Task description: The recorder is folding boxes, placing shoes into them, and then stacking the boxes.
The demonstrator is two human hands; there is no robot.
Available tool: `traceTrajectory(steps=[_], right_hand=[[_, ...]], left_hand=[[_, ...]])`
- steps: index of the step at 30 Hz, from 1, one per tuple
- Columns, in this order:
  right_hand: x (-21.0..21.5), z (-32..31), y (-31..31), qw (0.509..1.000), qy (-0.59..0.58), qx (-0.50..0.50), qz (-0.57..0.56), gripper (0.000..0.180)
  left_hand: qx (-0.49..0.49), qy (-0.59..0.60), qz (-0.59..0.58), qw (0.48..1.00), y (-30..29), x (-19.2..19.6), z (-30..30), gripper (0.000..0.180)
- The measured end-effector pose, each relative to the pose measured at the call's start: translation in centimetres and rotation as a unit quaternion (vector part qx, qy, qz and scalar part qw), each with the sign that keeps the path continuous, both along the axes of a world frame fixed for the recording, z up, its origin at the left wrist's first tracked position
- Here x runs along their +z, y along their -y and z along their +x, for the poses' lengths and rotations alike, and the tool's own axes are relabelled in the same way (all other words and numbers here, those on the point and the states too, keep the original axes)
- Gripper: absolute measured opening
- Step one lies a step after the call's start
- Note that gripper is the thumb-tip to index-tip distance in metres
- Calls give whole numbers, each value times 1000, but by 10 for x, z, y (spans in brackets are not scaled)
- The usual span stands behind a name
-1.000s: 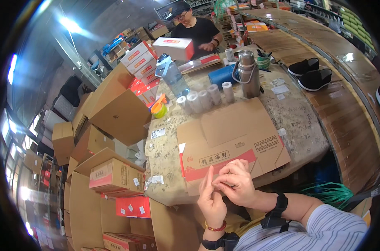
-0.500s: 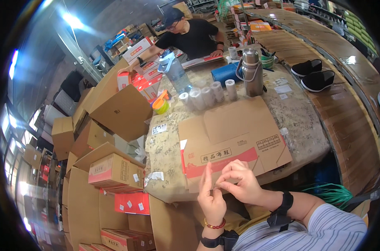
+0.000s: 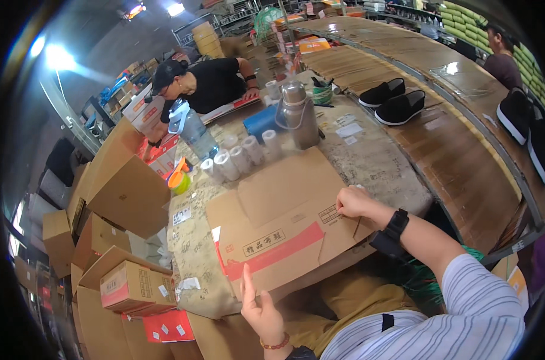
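Two hands out over a flat cardboard box point(image 3: 284, 234) that's lying on the table point(image 3: 374, 162). Right hand point(image 3: 353, 201) rests on the box's right edge, fingers curled down onto it, wrist bent. Left hand point(image 3: 261, 309) hovers off its near edge, open, index finger pointing up, gripping nothing.

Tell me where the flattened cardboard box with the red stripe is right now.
In the head view the flattened cardboard box lies on the near edge of the stone table, between the left hand and the right hand, in front of the row of white rolls.
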State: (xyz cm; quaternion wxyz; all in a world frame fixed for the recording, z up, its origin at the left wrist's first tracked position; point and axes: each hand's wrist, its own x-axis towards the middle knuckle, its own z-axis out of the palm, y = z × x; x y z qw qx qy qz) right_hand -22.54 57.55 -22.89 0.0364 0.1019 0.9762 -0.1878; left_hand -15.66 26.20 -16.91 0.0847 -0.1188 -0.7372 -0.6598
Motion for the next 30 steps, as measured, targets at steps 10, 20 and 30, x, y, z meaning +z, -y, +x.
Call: traceTrajectory(steps=[10,20,30], right_hand=[[-33,-12,-22,999,15,-9,-48,18],[-44,55,0,959,-283,13,20,38],[-39,82,9,973,-157,90,146,69]], left_hand=[[30,12,-21,999,10,-13,-7,57],[150,27,-276,949,68,-109,-35,62],[105,98,-275,951,66,-124,-41,74]])
